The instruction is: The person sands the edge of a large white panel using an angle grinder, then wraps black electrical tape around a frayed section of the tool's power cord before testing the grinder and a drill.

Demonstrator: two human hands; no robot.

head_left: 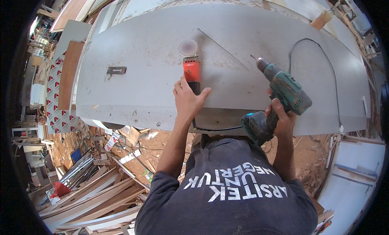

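My left hand (189,98) lies over the black rear end of an orange and black angle grinder (191,70), fingers on one side and thumb stretched along the other. A pale round disc (188,48) sits at the grinder's far end. In my right hand (283,118) is a teal and black cordless drill (287,89), gripped by its handle. Its bit points away and to the left, over a large grey panel (154,48). Between the two tools, a thin rod (223,48) rests slantwise on the panel.
A small metal plate with a slot (116,70) lies on the panel's left. A black cord (334,73) loops across its right side. Wood strips (89,202) are piled at lower left, and scraps litter the floor (156,144). A white panel (352,182) stands at right.
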